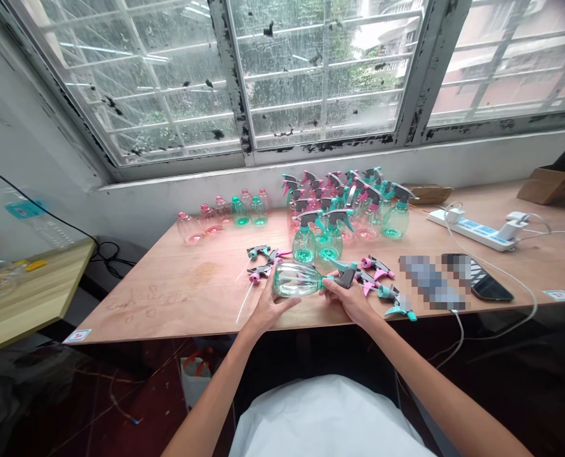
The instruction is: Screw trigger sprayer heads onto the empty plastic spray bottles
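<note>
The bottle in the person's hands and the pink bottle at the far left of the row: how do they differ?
The held bottle is teal-tinted; the far-left pink bottle is pink. The held bottle lies on its side between the left hand and right hand; the pink one stands upright on the table. The held one has a trigger sprayer at its neck; the pink one has none. Both are clear plastic.

Clear teal-tinted bottle (pixel 296 280) with grey trigger head (pixel 345 277); pink and teal bottles (pixel 223 212) on a tan wooden table (pixel 178 285).

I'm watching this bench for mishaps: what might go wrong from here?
1. The left hand and right hand hold the green bottle sideways near the table edge; it might slip off.
2. An elbow swing could topple the standing spray bottles close behind.
</note>
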`<state>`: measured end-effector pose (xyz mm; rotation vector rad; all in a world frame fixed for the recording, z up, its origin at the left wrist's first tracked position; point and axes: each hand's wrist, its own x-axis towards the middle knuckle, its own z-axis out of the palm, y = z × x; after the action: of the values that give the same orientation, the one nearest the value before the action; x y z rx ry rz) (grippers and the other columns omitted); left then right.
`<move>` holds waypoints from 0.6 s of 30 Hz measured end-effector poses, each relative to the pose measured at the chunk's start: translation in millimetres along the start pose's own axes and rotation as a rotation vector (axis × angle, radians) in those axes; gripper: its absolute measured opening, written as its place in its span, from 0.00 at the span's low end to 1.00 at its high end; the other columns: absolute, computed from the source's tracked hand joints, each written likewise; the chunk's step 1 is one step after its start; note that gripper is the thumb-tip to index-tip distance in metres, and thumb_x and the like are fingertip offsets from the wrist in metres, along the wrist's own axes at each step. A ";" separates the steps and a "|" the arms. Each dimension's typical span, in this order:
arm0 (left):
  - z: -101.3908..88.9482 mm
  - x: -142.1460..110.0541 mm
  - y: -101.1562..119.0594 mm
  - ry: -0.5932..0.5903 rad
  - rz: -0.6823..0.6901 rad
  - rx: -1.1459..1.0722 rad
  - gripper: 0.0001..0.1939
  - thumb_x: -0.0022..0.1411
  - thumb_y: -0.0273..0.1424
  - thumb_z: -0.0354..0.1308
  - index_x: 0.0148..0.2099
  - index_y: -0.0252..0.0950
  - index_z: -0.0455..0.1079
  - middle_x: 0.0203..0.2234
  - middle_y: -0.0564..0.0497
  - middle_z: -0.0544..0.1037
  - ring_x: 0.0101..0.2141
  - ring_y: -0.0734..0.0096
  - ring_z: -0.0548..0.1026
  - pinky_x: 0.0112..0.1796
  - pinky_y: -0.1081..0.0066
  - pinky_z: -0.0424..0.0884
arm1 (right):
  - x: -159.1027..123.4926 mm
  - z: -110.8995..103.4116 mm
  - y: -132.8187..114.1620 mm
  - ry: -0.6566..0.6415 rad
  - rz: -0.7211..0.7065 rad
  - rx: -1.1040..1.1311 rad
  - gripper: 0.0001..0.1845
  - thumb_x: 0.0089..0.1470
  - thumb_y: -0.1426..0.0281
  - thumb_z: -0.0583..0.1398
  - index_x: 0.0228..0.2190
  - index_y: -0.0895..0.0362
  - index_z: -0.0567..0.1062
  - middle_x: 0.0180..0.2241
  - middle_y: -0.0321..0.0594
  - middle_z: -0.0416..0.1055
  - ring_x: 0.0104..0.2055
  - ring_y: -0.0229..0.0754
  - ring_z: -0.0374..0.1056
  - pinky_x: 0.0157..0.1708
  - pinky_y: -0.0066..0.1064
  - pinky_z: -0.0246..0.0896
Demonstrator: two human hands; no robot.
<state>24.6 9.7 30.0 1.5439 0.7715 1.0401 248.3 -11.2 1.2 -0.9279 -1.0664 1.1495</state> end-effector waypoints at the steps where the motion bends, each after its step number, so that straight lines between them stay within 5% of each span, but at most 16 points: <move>1: -0.1 -0.7 -0.3 -0.004 0.000 -0.005 0.58 0.57 0.34 0.72 0.77 0.49 0.36 0.69 0.44 0.63 0.66 0.46 0.65 0.66 0.51 0.61 | -0.2 0.4 -0.8 0.003 -0.002 -0.001 0.21 0.50 0.51 0.71 0.30 0.53 0.74 0.22 0.35 0.76 0.23 0.42 0.68 0.26 0.33 0.63; 7: -2.9 -2.2 -2.6 0.022 -0.043 -0.005 0.54 0.62 0.35 0.69 0.77 0.48 0.36 0.73 0.46 0.55 0.70 0.48 0.56 0.68 0.55 0.57 | -0.8 -0.1 0.0 0.013 -0.001 -0.033 0.19 0.52 0.52 0.71 0.31 0.53 0.74 0.23 0.36 0.77 0.23 0.43 0.68 0.27 0.35 0.64; 12: -5.5 -1.7 -0.7 0.011 -0.084 0.002 0.44 0.64 0.39 0.67 0.75 0.41 0.50 0.70 0.43 0.63 0.68 0.45 0.62 0.67 0.54 0.59 | -2.3 -2.2 3.3 0.014 0.006 -0.052 0.16 0.55 0.55 0.70 0.31 0.53 0.75 0.23 0.37 0.78 0.24 0.43 0.69 0.30 0.36 0.64; 18: -8.4 -2.7 3.9 -0.010 -0.114 0.003 0.49 0.62 0.38 0.69 0.76 0.42 0.45 0.69 0.42 0.64 0.68 0.46 0.60 0.67 0.54 0.58 | -4.1 -4.0 7.7 0.013 0.019 -0.032 0.16 0.55 0.56 0.70 0.33 0.53 0.74 0.25 0.38 0.79 0.23 0.43 0.69 0.28 0.36 0.65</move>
<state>15.7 9.9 33.6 1.4892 0.8439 0.9470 250.1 -13.9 -7.9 -0.9708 -1.0708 1.1434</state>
